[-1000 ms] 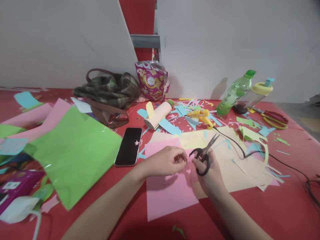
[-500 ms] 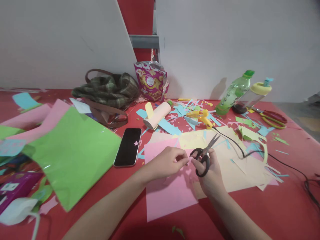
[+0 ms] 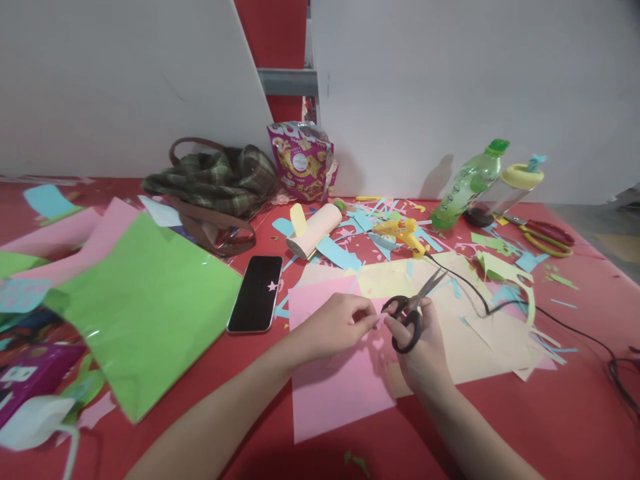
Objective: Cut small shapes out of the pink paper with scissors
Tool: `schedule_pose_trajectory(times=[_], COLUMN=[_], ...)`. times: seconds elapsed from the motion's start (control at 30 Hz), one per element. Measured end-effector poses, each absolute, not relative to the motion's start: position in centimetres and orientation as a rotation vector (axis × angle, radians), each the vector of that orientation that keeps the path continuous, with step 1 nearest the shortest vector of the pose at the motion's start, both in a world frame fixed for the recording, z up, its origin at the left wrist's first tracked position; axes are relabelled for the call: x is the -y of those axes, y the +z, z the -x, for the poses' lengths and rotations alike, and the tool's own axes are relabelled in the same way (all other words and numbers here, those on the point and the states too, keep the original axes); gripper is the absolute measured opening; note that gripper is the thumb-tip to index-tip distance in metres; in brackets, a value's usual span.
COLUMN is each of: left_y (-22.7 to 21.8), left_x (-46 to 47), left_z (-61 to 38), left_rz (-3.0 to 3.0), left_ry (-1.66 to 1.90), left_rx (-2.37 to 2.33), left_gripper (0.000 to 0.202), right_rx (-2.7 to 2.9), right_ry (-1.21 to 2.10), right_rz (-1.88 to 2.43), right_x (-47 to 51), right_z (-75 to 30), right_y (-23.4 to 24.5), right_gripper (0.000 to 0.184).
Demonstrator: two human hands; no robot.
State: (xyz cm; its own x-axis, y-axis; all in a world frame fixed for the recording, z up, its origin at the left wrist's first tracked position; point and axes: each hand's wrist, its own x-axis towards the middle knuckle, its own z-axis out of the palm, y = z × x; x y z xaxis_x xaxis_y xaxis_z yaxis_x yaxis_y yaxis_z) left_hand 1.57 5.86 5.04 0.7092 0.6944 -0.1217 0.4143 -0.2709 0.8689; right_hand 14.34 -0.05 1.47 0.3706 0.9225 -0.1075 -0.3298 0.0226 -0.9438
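Note:
My left hand [image 3: 345,322] is closed in a pinch on a small pink paper piece [image 3: 380,321], whose exact shape is hard to make out. Close beside it, my right hand [image 3: 423,337] grips black-handled scissors [image 3: 414,310], their blades pointing up and away to the right. The right fingertips are also near the pink piece; whether they touch it I cannot tell. Below both hands lies a pink paper sheet [image 3: 335,400]. Left of it rests a black phone [image 3: 256,293] with a pink paper star [image 3: 273,286] on its screen.
A paper-covered roll [image 3: 317,230] and a yellow glue gun [image 3: 400,230] lie behind the hands among paper scraps. The gun's black cord [image 3: 550,313] runs right. Green sheets [image 3: 145,307] lie left; a bottle [image 3: 467,190], snack bag [image 3: 303,163] and plaid bag [image 3: 220,177] line the back.
The scissors have shifted slightly to the right and tilted a little with my right hand. My left hand stays nearly in place, still pinching the pink piece.

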Motion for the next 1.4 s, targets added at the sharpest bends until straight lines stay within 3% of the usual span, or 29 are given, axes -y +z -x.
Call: schedule_pose_trajectory(times=[0.93,1.4], left_y=[5.35,4.70], left_x=[-6.11,-5.69], left_z=[-1.33,-1.72], left_rz=[-1.830,-1.861], left_ry=[0.414,0.340], left_rx=[-0.933,-0.897], left_gripper=[0.018,0.031], right_rx=[0.649,0.658], right_ry=[1.080,1.156], right_rz=[1.127,1.118], right_x=[-0.02,0.06], right_z=[-14.53,-14.32], right_y=[1.41,1.38], right_gripper=[0.028,0.026])
